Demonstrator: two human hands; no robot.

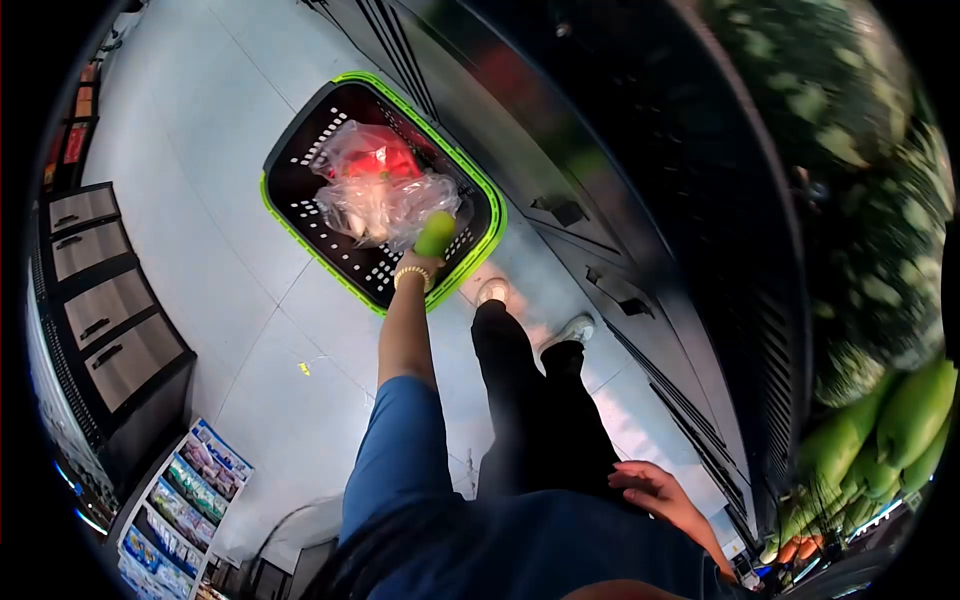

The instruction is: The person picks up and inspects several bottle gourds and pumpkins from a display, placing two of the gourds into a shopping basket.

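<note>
Right hand (655,490) lies loose and empty by the thigh. Left hand (414,268) is clenched on a green piece (436,234) at the basket (300,160) edge; whether it is a handle or a vegetable cannot be told. One basket, two bags (385,205) inside. Judged partly loaded, with room remaining.

The left arm stretches straight toward 12 o'clock (elbow unbent), its left hand (424,256) curled tight. The right hand (660,495) hangs at 5 o'clock, fingers loosely spread.
</note>
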